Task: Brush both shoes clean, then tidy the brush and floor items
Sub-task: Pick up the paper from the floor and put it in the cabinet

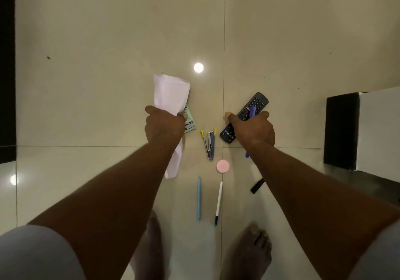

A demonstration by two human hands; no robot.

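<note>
Both hands are loaded: left hand [165,126] clenches folded paper [171,91], right hand [252,128] grasps remote [256,102] and blue pen [252,111]. I'd hook the stapler [211,144] with spare fingers, grips firm.

Floor items, counted:
- Hands: two, left hand [164,126] and right hand [253,130].
- Folded white paper [171,93]: one bundle, gripped in the left hand; the number of sheets cannot be told.
- Green packet [190,124]: one, partly under the left hand.
- Stapler [211,144]: one, between the two hands.
- Yellow-tipped tool [203,138]: one, against the stapler on the left hand's side.
- Remote control [255,104]: one, under the right hand.
- Pens: three. A purple pen [252,111] is gripped in the right hand. A light-blue pen [198,199] and a white pen [218,202] lie behind both hands, between the forearms.
- Pink disc [223,165]: one, just behind the stapler.
- Black marker [257,185]: one, partly hidden by the right forearm.
</note>
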